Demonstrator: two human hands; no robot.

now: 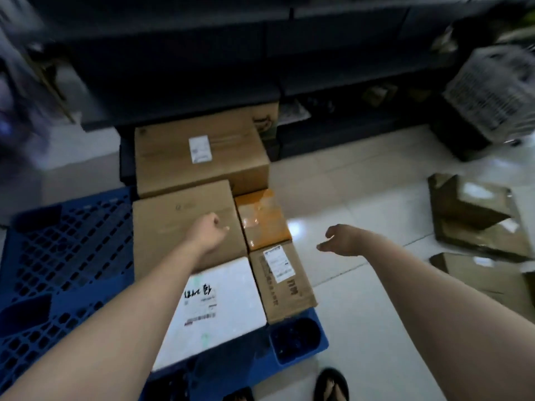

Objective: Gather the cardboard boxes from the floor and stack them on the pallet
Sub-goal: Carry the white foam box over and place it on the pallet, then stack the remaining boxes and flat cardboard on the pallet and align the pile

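A blue pallet lies on the floor at the left and carries several boxes. A large brown box sits at the back, another brown box in front of it, a white box nearest me. At their right stand a small orange-taped box and a brown labelled box. My left hand hovers over the middle brown box, fingers loosely curled, holding nothing. My right hand hangs above the tiles right of the pallet, fingers relaxed and empty. More cardboard boxes lie on the floor at the right.
Dark shelving runs along the back. A white plastic basket stands at the far right. Pale floor tiles lie between the pallet and the loose boxes. My sandalled feet are at the pallet's near edge.
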